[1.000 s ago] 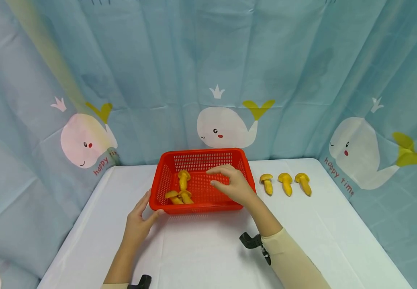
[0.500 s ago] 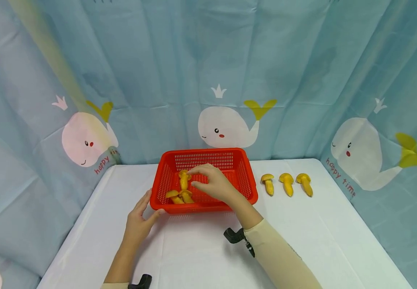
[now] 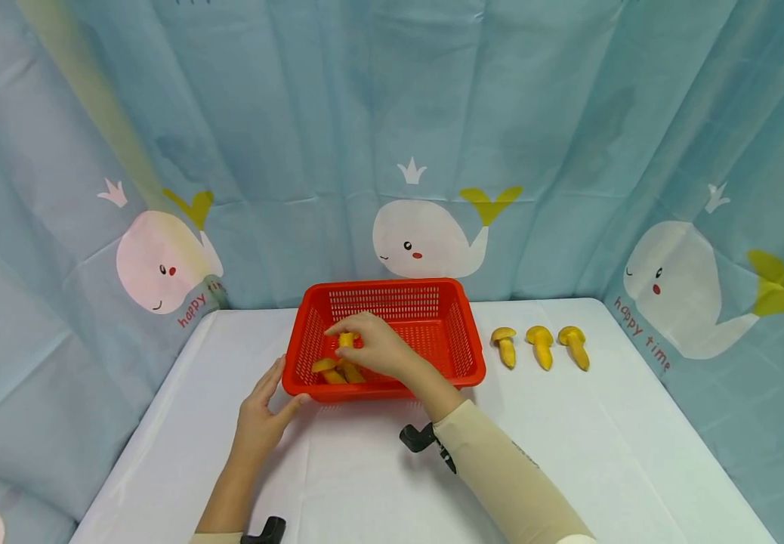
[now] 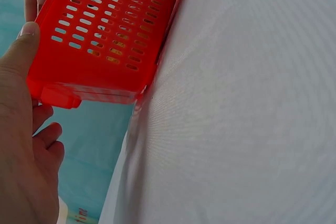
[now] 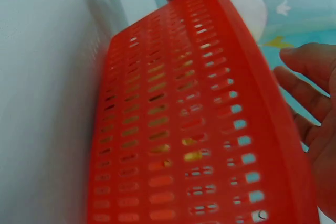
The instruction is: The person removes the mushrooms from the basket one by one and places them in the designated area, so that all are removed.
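Observation:
In the head view my left hand [image 3: 260, 419] holds the near left corner of a red plastic basket [image 3: 392, 391]. The left wrist view has its thumb on the basket rim. My right hand [image 3: 376, 346] is over the basket's left part, thumb and fingers apart around a yellow mushroom [image 3: 347, 341], partly hidden by the hand. Whether they touch it I cannot tell. Two more yellow mushrooms, one on the left [image 3: 327, 369] and one beside it [image 3: 351, 372], lie in the near left corner. Through the basket's slots the right wrist view shows yellow patches.
Right of the basket, three yellow mushrooms lie in a row on the white table [image 3: 378, 468]: a near one [image 3: 504, 347], a middle one [image 3: 540, 347] and a far right one [image 3: 574, 347]. A blue curtain [image 3: 283, 166] with whale prints hangs behind the table.
My right hand has moved left across the basket, from its right part to the upper mushroom. The left hand has stayed at the corner.

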Tool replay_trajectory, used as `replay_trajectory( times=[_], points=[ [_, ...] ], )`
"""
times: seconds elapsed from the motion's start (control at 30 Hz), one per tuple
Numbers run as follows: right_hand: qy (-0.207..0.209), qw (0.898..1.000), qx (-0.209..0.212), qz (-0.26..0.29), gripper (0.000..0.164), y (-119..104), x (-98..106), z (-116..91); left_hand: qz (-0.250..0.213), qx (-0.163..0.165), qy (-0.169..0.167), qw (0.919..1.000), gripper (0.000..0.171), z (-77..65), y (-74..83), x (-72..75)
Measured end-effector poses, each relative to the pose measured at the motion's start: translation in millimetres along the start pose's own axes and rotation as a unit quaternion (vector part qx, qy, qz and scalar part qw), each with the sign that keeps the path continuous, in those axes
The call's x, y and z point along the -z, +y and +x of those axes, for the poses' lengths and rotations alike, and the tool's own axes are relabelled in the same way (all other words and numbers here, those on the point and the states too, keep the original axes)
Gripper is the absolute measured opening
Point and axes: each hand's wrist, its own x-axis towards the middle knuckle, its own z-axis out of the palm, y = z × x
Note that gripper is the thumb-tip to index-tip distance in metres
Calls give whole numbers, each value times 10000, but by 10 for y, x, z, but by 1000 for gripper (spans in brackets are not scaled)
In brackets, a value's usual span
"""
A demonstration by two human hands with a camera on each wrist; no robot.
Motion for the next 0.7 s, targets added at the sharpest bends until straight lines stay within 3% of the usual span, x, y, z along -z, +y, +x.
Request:
replay_trajectory(
  times=[0.2,0.47,0.7],
  points=[
    [-163,9994,-273,119,32,-3,-126,69,-24,-38,13,10000,86,-2,-8,-10],
    [-283,9991,-300,-27,33,19,-232,181,-27,-74,38,10000,86,-4,-10,8],
    [-542,9955,-734,-258,37,109,-349,268,-48,-10,2,10000,87,-2,-29,7]
  ],
)
